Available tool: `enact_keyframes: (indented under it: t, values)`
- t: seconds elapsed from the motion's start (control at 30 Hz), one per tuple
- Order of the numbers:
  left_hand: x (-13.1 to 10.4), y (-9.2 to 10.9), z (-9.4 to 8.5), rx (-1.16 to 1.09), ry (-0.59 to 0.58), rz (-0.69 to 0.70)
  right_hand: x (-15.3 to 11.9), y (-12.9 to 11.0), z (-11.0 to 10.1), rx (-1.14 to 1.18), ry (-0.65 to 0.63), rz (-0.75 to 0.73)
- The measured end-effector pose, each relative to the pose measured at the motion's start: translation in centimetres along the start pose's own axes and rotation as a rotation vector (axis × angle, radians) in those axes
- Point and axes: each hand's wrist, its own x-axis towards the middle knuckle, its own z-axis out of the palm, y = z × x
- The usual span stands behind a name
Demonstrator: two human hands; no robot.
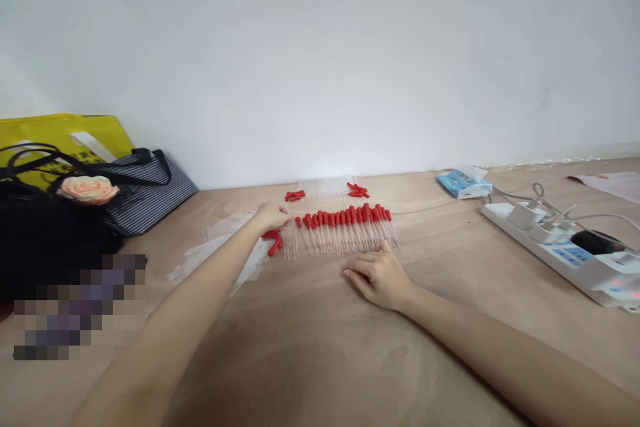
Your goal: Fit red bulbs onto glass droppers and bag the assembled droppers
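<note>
A row of glass droppers (350, 235) with red rubber bulbs lies on the wooden table, bulbs toward the wall. My left hand (273, 215) reaches to the left end of the row, its fingertips close to the red bulb (299, 221) of the leftmost dropper. Those fingers are small and blurred, so their grip does not show clearly. Below that hand are loose red bulbs (273, 244) and a few bare glass tubes (289, 241). My right hand (383, 277) rests on the table in front of the row, fingers loosely curled and holding nothing.
Clear plastic bags (215, 240) lie under my left forearm. More red bulbs (295, 195) and a bag of glass tubes (327, 190) sit behind the row. A tissue pack (463, 183) and a power strip (565, 253) with cables are right; bags (150, 190) stand left.
</note>
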Motion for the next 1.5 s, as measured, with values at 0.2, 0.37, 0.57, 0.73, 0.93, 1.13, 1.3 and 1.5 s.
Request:
enact_keyframes:
  t: [0.2,0.37,0.57,0.73,0.93,1.13,1.3,1.5]
  values:
    - [-2.5,-3.8,-3.3,0.098,0.046,0.224,0.1,0.0,0.1,0.004,-0.007,-0.009]
    - [-3.3,-5.7,-3.3,0.075,0.040,0.301,0.1,-0.1,0.1,0.015,-0.015,-0.008]
    - [-2.9,-6.4,-2.4,-0.002,0.018,0.296,0.2,-0.1,0.0,0.016,-0.017,0.001]
    - [-3.2,-6.1,-2.0,-0.052,-0.003,0.309,0.2,-0.1,0.0,0.025,-0.016,0.002]
    - [-4.0,-5.9,-2.1,-0.076,0.107,0.331,0.2,-0.1,0.0,0.030,-0.022,0.001]
    - [-6.6,-5.5,-2.0,-0.236,0.301,0.336,0.7,-0.6,0.1,0.002,0.024,0.074]
    - [-10.1,-4.6,-0.6,-0.419,0.264,0.269,4.4,-2.4,1.1,-0.034,-0.065,0.181]
    - [-12.0,-4.9,0.3,-0.305,0.019,0.309,10.2,-4.2,3.1,-0.045,-0.193,0.430]
